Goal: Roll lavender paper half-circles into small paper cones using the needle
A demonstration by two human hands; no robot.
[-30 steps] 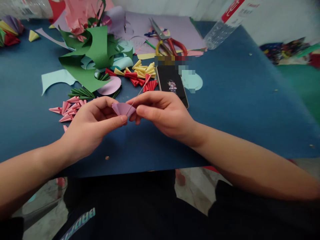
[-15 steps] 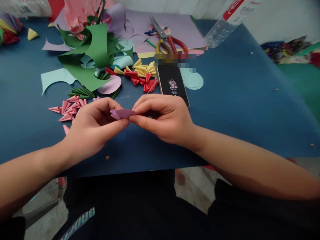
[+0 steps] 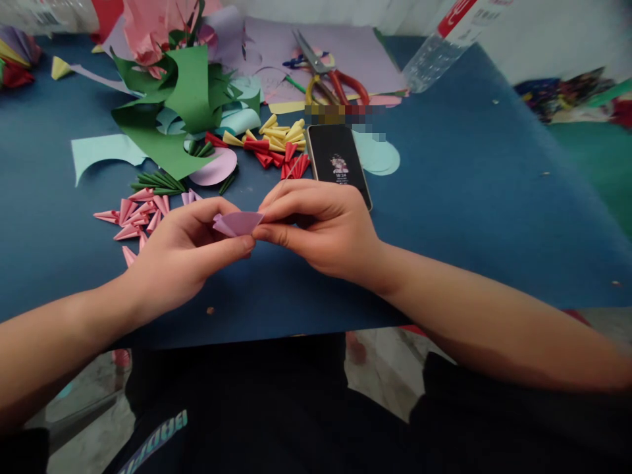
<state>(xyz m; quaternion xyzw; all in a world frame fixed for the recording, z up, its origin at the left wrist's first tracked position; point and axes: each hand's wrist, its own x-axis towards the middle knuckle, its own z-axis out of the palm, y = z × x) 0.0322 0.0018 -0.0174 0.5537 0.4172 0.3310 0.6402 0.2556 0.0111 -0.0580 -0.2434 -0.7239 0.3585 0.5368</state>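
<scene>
A small piece of purple paper [image 3: 237, 224], partly rolled into a cone, is pinched between both hands above the front of the table. My left hand [image 3: 185, 247] grips its lower left part with thumb and fingers. At its right tip, my right hand [image 3: 316, 227] closes thumb and forefinger on it. A thin stick [image 3: 290, 174] pokes up from behind the right hand; its lower end is hidden. Beside the left hand lie several pink paper cones [image 3: 133, 217], with a few purple cones [image 3: 190, 196] just behind its fingers.
Dark green rolls [image 3: 158, 183], yellow cones [image 3: 289, 133] and red cones [image 3: 293, 164] lie beyond the hands. A phone [image 3: 338, 155] rests behind the right hand. Farther back are green paper scraps [image 3: 190, 92], scissors [image 3: 320, 72] and a tilted plastic bottle [image 3: 434, 56] on the blue table [image 3: 469, 197].
The purple paper has tilted, showing more of its flat face. Both hands keep their pinch and have shifted only slightly; the whole view has moved a little left.
</scene>
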